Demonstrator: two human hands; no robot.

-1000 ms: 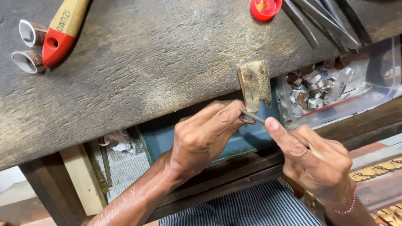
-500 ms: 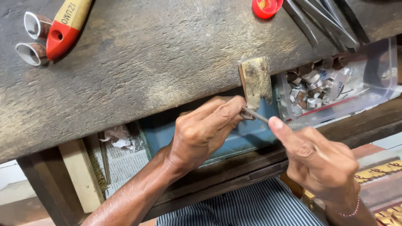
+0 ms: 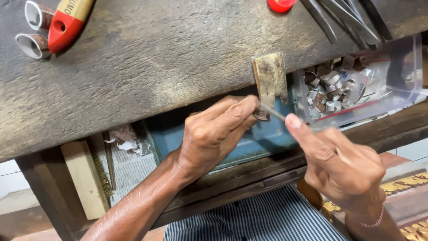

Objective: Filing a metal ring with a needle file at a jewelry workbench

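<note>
Left hand (image 3: 214, 138) pinches small dark metal piece (image 3: 261, 114) against worn wooden peg (image 3: 270, 79) on desk (image 3: 156, 62); right hand (image 3: 343, 165) grips thin metal file (image 3: 273, 112), tip touching piece.

On the worn wooden bench (image 3: 169, 62) lie a red-and-yellow tool handle (image 3: 67, 20), two small metal tubes (image 3: 33, 29) and a red cap (image 3: 280, 4); a clear tray (image 3: 401, 76) holds small rings.

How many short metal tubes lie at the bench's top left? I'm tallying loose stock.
2. One tube lies at the top edge beside the red handle; the other tube lies just below it, nearer the bench edge. More may lie out of frame.
</note>
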